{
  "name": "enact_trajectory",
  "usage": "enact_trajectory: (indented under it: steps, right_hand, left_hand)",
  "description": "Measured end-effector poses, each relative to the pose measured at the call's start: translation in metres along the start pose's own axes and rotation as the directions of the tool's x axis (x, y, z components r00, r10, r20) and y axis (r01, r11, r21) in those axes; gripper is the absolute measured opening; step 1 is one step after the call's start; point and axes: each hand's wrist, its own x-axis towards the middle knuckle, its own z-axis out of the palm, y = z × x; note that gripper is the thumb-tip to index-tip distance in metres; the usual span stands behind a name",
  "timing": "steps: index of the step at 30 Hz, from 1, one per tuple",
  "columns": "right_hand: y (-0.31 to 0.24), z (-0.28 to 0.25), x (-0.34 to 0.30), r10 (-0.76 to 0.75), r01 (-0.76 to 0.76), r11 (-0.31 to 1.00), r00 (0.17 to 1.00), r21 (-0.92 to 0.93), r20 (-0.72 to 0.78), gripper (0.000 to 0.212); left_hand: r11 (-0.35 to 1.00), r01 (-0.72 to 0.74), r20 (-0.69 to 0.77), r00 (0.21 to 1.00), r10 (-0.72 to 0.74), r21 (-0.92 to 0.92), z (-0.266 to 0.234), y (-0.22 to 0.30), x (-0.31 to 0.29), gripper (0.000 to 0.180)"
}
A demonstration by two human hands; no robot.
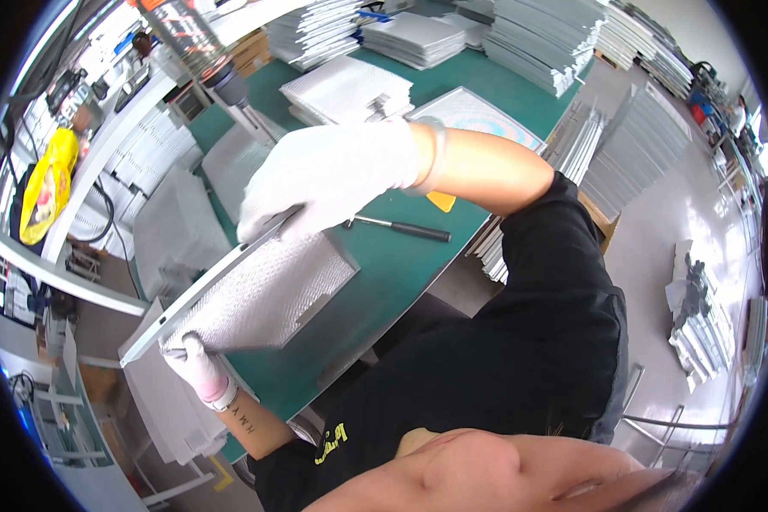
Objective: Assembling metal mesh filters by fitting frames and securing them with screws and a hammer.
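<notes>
I hold a silvery mesh panel (260,290) tilted above the green table. A metal strip (183,300) with small holes runs along its upper left edge and reaches past the panel's end. My right hand (324,179), in a white glove, is closed over the far end of this edge. Lower down, my gloved left hand (196,365) grips the near corner, with the thumb on the mesh face. The fingers behind the panel are hidden. On the table beside my right hand lies a hammer (414,230) with a black handle.
The green table (384,277) carries stacked panels (346,90) and a tall pile of grey sheets (542,38) at the back. An orange-and-clear power driver (192,51) hangs at upper left. More panels (175,226) stand left. Stacked sheets (640,141) stand on the floor at right.
</notes>
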Motion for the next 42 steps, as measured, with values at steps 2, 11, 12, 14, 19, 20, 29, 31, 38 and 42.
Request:
enact_trajectory:
  steps: [2, 11, 12, 14, 19, 20, 29, 31, 38, 42]
  right_hand:
    - [-0.003, 0.001, 0.004, 0.0, 0.0, 1.0, 1.0, 0.008, 0.003, 0.036]
    - [0.005, 0.017, 0.022, -0.148, 0.15, 0.988, 0.985, -0.023, 0.091, 0.041]
    - [0.003, 0.021, 0.026, -0.11, 0.112, 0.994, 0.988, -0.009, 0.104, 0.039]
    - [0.003, 0.031, 0.032, -0.03, 0.027, 0.999, 0.99, 0.02, 0.136, 0.036]
    - [0.004, 0.031, 0.044, -0.03, 0.026, 0.999, 0.98, 0.022, 0.199, 0.035]
    - [0.004, 0.031, 0.046, -0.044, 0.04, 0.999, 0.975, 0.022, 0.218, 0.035]
    - [0.001, 0.054, 0.051, -0.051, 0.044, 0.995, 0.996, 0.085, 0.078, 0.041]
    - [0.01, 0.058, 0.054, -0.08, 0.078, 0.996, 0.993, 0.035, 0.084, 0.042]
    - [0.017, 0.072, 0.057, -0.161, 0.161, 0.987, 0.987, 0.006, 0.025, 0.04]
    - [0.018, 0.067, 0.056, -0.049, 0.053, 0.998, 0.993, -0.034, 0.11, 0.046]
  left_hand:
    - [1.0, -0.031, 0.023, 0.999, 0.031, 0.004, 0.007, 0.007, 0.004, 0.033]
    - [0.98, -0.01, 0.028, 1.0, 0.005, 0.197, 0.021, 0.032, 0.002, 0.033]
    - [0.977, -0.047, 0.017, 0.999, 0.044, 0.208, 0.014, 0.027, 0.001, 0.028]
    - [0.959, -0.204, 0.013, 0.979, 0.205, 0.199, 0.043, 0.04, 0.002, 0.011]
    - [0.908, -0.279, 0.012, 0.957, 0.29, 0.312, 0.042, 0.036, 0.001, 0.017]
    - [0.9, -0.271, -0.009, 0.956, 0.292, 0.341, 0.041, 0.035, 0.001, 0.02]
    - [0.814, -0.251, -0.411, 0.762, 0.5, 0.524, 0.082, 0.033, -0.004, 0.027]
    - [0.823, -0.266, -0.413, 0.763, 0.498, 0.501, 0.082, 0.033, 0.0, 0.027]
    - [0.644, -0.321, -0.294, 0.69, 0.661, 0.694, 0.067, 0.02, 0.001, 0.027]
    - [0.56, -0.186, -0.348, 0.616, 0.707, 0.808, 0.077, 0.016, 0.001, 0.026]
